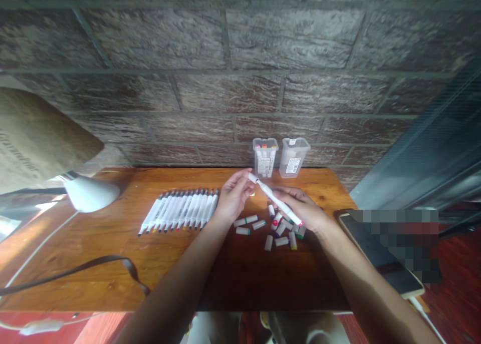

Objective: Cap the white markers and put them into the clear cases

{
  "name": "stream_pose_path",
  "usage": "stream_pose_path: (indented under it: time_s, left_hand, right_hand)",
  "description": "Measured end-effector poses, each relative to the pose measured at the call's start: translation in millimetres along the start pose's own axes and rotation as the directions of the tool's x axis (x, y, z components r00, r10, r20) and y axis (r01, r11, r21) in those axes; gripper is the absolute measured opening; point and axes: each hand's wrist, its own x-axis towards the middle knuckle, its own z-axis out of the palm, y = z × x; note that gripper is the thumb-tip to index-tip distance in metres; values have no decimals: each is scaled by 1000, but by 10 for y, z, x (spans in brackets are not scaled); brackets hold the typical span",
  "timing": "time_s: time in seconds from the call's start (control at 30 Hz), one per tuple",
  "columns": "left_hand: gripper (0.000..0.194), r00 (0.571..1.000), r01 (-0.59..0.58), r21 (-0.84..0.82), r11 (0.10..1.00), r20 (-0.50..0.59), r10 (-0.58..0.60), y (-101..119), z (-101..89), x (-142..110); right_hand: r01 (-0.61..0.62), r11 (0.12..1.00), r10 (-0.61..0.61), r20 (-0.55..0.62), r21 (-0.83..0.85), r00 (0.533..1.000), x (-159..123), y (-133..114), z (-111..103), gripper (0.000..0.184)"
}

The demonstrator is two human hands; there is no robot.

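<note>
My right hand [303,208] grips a white marker [278,202] with a red end, tilted up toward the left above the table. My left hand [233,195] pinches a white cap [253,178] at the marker's upper tip; the two pieces meet or nearly meet there. Below my hands lie several loose white caps [281,242] with coloured ends, among them red, green, blue and yellow. Left of my left hand, several white markers [180,210] lie side by side in a slanted row, their tips showing at the near end.
By the brick wall stand a clear container [264,166] holding several markers and a second clear container [293,166]. A phone or tablet [383,254] lies at the right edge with a cable. On the left are a lamp [90,193] and a brown strap [112,258].
</note>
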Motion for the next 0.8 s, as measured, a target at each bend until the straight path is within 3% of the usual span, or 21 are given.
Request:
stream_pose_path:
  time_s: [0.27,0.4,0.6,0.8]
  left_hand:
    - [31,990,-110,151,982,99,96,-29,-33,-15]
    - [33,983,-154,204,967,128,130,-72,-60,-17]
    - [37,985,-150,211,966,113,128,-80,-48,-31]
    - [50,965,-253,485,837,66,254,-99,-6,-109]
  right_hand:
    - [33,998,-32,35,-45,999,-21,0,14,47]
    - [135,976,-135,11,-169,991,-14,10,44,39]
    - [307,883,-329,1,-355,944,17,66,62,35]
    - [409,738,-491,-10,-537,871,18,119,65,33]
